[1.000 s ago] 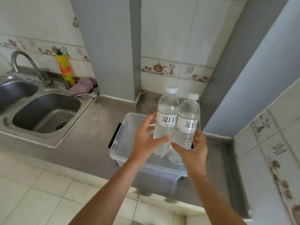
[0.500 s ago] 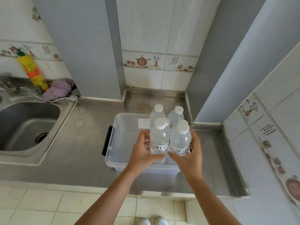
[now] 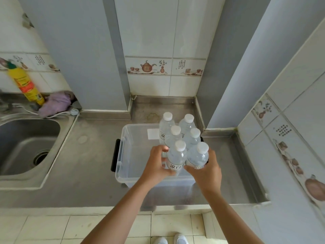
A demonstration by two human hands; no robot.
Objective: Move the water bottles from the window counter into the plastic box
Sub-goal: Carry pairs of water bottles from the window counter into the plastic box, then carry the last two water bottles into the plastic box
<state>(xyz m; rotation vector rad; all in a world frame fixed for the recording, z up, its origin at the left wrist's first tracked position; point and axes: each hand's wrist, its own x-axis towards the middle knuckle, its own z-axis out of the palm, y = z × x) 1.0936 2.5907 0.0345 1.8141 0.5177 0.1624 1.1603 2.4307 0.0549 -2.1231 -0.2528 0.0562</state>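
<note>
A clear plastic box (image 3: 123,155) with a black side handle sits on the steel counter. Several white-capped water bottles stand upright in its right half, among them a back pair (image 3: 167,124) and a middle pair (image 3: 192,138). My left hand (image 3: 156,166) grips the front left bottle (image 3: 176,155) by its label. My right hand (image 3: 205,171) grips the front right bottle (image 3: 197,155). Both held bottles are upright, side by side, down inside the box near its front wall. The left half of the box holds nothing.
The steel counter (image 3: 91,164) runs left to a sink (image 3: 26,147). A yellow detergent bottle (image 3: 26,85) and a purple cloth (image 3: 56,104) lie behind the sink. Tiled walls close in at the back and right, with a pillar at back left.
Both hands have lowered their two bottles from above the box down into it, in front of the bottles standing there. The camera has tilted down over the box.
</note>
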